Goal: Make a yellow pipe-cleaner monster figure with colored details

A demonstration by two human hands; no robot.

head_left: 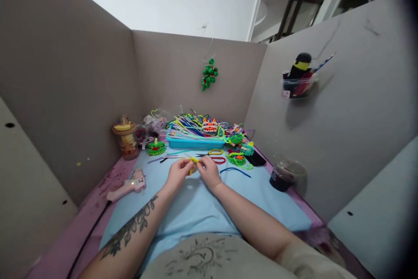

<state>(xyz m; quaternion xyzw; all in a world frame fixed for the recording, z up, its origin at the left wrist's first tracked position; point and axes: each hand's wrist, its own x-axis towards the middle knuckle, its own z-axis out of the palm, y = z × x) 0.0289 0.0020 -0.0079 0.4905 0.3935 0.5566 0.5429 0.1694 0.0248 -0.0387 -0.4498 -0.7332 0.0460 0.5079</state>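
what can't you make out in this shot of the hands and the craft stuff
Head view, yellow pipe cleaner: mostly covered by the left hand and right hand, shape too small to tell.
Head view, dark jar: blurred, label unreadable.
Head view, wall cup: contents overlap, too small to name.

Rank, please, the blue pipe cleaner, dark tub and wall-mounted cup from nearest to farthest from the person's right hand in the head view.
From the right hand, which pinches a yellow pipe cleaner:
1. Blue pipe cleaner, just to its right.
2. Dark tub, farther to the right.
3. Wall-mounted cup, high up on the right.
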